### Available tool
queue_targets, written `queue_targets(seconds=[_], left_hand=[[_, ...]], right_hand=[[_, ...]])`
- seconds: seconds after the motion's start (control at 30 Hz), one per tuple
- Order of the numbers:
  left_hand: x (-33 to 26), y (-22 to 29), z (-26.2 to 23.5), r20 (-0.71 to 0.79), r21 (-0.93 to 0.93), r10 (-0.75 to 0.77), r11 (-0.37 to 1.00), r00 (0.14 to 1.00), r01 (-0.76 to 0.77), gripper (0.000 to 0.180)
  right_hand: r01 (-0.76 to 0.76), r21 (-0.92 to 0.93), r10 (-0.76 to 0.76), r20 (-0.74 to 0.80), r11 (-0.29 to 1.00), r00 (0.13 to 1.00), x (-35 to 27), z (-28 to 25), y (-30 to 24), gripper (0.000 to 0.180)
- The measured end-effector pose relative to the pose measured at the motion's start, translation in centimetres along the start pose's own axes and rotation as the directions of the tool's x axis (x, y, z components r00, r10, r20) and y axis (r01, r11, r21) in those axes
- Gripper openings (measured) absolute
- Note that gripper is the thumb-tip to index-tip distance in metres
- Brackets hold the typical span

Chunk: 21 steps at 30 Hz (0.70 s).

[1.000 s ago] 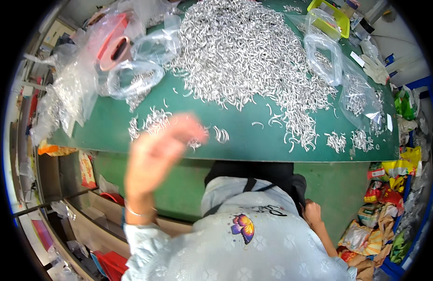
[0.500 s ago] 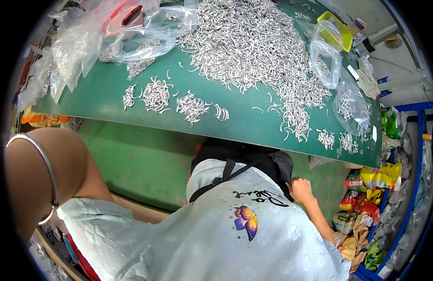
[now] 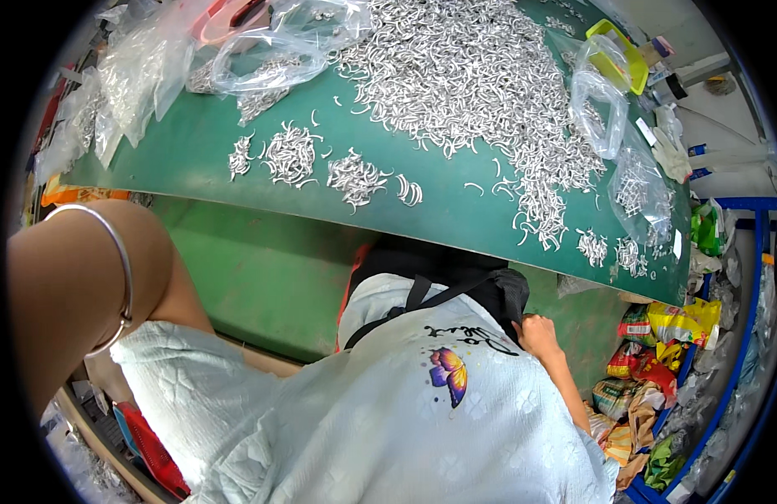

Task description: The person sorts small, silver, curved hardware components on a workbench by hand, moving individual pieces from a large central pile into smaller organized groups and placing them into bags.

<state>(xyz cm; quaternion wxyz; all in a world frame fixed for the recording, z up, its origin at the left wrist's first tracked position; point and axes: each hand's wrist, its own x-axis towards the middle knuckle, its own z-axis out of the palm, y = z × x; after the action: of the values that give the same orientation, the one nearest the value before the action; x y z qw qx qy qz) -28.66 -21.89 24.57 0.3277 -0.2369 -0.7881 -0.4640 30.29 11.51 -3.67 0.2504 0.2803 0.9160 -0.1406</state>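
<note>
My right hand [image 3: 539,337] is low beside my waist, its fingers curled against the edge of a black waist bag [image 3: 510,291]. What those fingers hold, if anything, is hidden. My left arm, with a silver bangle at the wrist, is bent up at the left edge, and the left hand is outside the picture. Ahead on the green table [image 3: 262,197] lies a large heap of small curved silvery metal pieces [image 3: 472,76]. Several small piles [image 3: 290,155] of the same pieces sit along the near edge, with more small piles [image 3: 592,247] at the right.
Clear plastic bags [image 3: 145,80] lie at the left, near a pink basket [image 3: 220,21]. At the right are an open plastic bag [image 3: 605,109], a yellow-green basket [image 3: 619,59] and a white glove [image 3: 672,155]. A blue rack [image 3: 735,370] stands beside colourful packages [image 3: 640,361].
The view has shifted slightly, so the table's contents appear a little farther right. My left arm sits a bit higher in the picture. My right hand stays at the bag.
</note>
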Motion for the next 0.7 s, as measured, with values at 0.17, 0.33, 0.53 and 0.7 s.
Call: queue_targets(seconds=[0.17, 0.33, 0.53, 0.7], left_hand=[[-0.3, -9.1, 0.0, 0.03, 0.395, -0.326, 0.872, 0.945, 0.289, 0.048], [-1.0, -14.5, -1.4, 0.001, 0.611, -0.48, 0.695, 0.877, 0.379, 0.048], [-3.4, -19.2, -5.5, -0.065, 0.776, -0.621, 0.46, 0.781, 0.43, 0.048], [-12.2, -22.6, -4.9, -0.028, 0.866, -0.788, 0.289, 0.615, 0.409, 0.048]], right_hand=[[-0.052, -0.001, 0.052, 0.011, 0.999, 0.999, 0.0, 1.5, 1.3, 0.031], [-0.097, 0.005, 0.096, 0.052, 0.995, 0.994, -0.8, 3.3, 1.6, 0.028], [-0.074, 0.091, 0.071, 0.044, 0.993, 0.997, -0.7, 6.2, 3.1, 0.019], [-0.091, 0.037, 0.085, 0.14, 0.995, 0.986, -0.8, 5.5, 3.2, 0.03]])
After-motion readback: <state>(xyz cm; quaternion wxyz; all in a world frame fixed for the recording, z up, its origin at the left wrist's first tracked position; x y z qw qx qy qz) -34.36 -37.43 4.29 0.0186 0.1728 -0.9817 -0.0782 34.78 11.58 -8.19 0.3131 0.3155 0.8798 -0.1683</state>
